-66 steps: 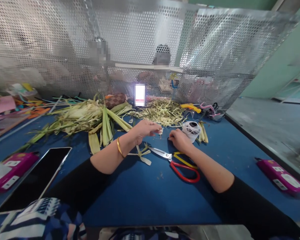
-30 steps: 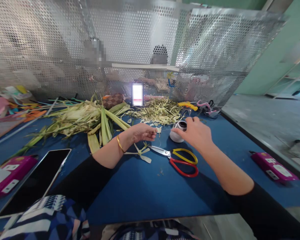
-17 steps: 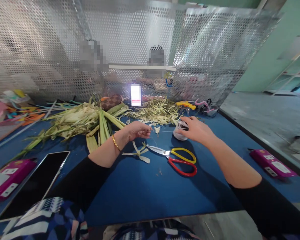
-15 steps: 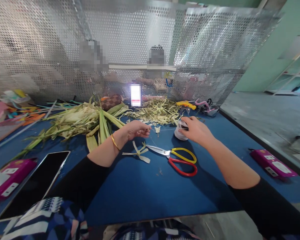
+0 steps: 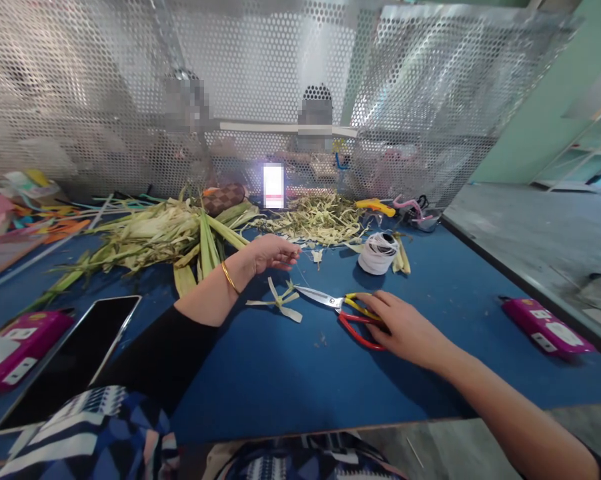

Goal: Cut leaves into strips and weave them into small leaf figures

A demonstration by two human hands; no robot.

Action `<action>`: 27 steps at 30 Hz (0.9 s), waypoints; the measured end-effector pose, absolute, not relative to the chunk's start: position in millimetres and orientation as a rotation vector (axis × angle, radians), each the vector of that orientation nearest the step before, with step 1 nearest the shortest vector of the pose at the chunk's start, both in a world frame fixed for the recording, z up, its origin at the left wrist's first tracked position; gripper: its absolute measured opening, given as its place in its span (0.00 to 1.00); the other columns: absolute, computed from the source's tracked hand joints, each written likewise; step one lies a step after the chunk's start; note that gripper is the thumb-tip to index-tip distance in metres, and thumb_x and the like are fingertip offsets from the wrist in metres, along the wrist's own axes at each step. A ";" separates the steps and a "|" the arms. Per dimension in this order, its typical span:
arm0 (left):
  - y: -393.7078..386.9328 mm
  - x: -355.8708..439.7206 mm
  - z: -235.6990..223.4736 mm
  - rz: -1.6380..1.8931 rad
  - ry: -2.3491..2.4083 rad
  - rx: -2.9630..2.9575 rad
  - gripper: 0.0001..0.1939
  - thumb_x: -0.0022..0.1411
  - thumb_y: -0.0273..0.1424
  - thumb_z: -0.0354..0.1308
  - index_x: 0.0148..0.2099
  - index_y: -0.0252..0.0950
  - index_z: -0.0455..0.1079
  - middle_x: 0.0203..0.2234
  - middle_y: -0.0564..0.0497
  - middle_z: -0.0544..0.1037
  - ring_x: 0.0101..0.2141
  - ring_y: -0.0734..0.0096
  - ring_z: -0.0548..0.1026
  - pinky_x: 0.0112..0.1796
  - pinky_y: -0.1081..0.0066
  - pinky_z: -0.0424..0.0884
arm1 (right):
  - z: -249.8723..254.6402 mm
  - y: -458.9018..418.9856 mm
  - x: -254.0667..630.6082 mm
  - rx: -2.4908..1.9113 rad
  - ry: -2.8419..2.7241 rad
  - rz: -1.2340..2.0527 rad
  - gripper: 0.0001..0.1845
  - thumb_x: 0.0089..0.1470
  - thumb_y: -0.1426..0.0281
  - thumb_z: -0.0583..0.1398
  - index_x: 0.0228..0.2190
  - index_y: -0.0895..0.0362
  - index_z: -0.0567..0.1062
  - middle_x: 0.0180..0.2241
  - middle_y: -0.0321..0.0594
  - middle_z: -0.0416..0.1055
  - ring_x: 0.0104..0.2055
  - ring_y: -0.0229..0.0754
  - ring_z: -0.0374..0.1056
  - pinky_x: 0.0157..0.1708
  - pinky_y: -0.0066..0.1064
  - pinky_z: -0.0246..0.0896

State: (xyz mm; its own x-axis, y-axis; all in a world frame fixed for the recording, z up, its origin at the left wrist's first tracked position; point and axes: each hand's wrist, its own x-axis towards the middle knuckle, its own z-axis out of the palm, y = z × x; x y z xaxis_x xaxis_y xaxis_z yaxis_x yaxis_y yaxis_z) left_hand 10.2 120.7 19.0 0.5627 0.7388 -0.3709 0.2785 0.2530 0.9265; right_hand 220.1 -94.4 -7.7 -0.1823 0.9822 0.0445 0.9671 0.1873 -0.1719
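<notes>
My left hand [image 5: 273,252], with a gold bangle at the wrist, pinches a thin white thread that runs toward the spool of white thread [image 5: 377,253]. Below it on the blue table [image 5: 290,380] lies a small knotted leaf piece [image 5: 279,303]. My right hand [image 5: 403,327] rests on the handles of the red and yellow scissors [image 5: 343,309], fingers curling over them. The blades point left toward the leaf piece.
A heap of green leaves [image 5: 155,237] and a pile of shredded leaf strips [image 5: 320,220] lie at the back. A black phone [image 5: 70,363] and pink boxes [image 5: 17,340] [image 5: 547,327] sit at the sides. A perforated metal screen [image 5: 280,100] stands behind; people sit beyond it.
My right hand has left the thread spool and come down onto the scissors' handles. My left hand has stayed in place, still pinching the thread.
</notes>
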 end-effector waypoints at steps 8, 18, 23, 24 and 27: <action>117.0 10.4 19.7 0.372 0.993 1.368 0.04 0.50 0.29 0.62 0.28 0.32 0.73 0.25 0.50 0.75 0.27 0.75 0.72 0.32 0.73 0.72 | 3.0 -105.4 229.0 -2.153 -1.967 0.540 0.37 0.42 0.78 0.56 0.57 0.55 0.64 0.43 0.47 0.74 0.39 0.48 0.72 0.36 0.34 0.64; 115.9 12.6 20.6 0.340 1.014 1.396 0.04 0.49 0.29 0.62 0.28 0.34 0.72 0.24 0.51 0.75 0.27 0.75 0.73 0.35 0.72 0.72 | 18.7 -91.1 238.4 -1.628 -0.906 1.444 0.32 0.37 0.58 0.69 0.44 0.53 0.70 0.24 0.30 0.63 0.19 0.31 0.58 0.14 0.22 0.54; 113.7 13.4 23.8 0.330 1.019 1.402 0.05 0.47 0.29 0.63 0.28 0.33 0.72 0.24 0.51 0.75 0.27 0.75 0.73 0.34 0.73 0.72 | 20.1 -75.9 237.2 -1.637 -0.901 1.490 0.24 0.41 0.54 0.67 0.37 0.54 0.70 0.23 0.30 0.65 0.16 0.29 0.58 0.11 0.21 0.54; 113.1 13.6 24.6 0.326 1.019 1.402 0.05 0.48 0.29 0.62 0.29 0.33 0.72 0.23 0.51 0.75 0.27 0.76 0.73 0.33 0.73 0.72 | 19.3 -71.8 235.6 -1.649 -0.916 1.476 0.23 0.42 0.54 0.67 0.36 0.55 0.70 0.23 0.30 0.65 0.16 0.29 0.57 0.11 0.21 0.54; 111.1 14.1 26.8 0.311 1.021 1.404 0.03 0.49 0.28 0.61 0.28 0.32 0.71 0.22 0.52 0.74 0.26 0.77 0.72 0.32 0.74 0.71 | 14.7 -58.1 229.9 -1.698 -0.933 1.404 0.21 0.45 0.53 0.65 0.34 0.56 0.70 0.20 0.30 0.64 0.14 0.29 0.56 0.10 0.21 0.53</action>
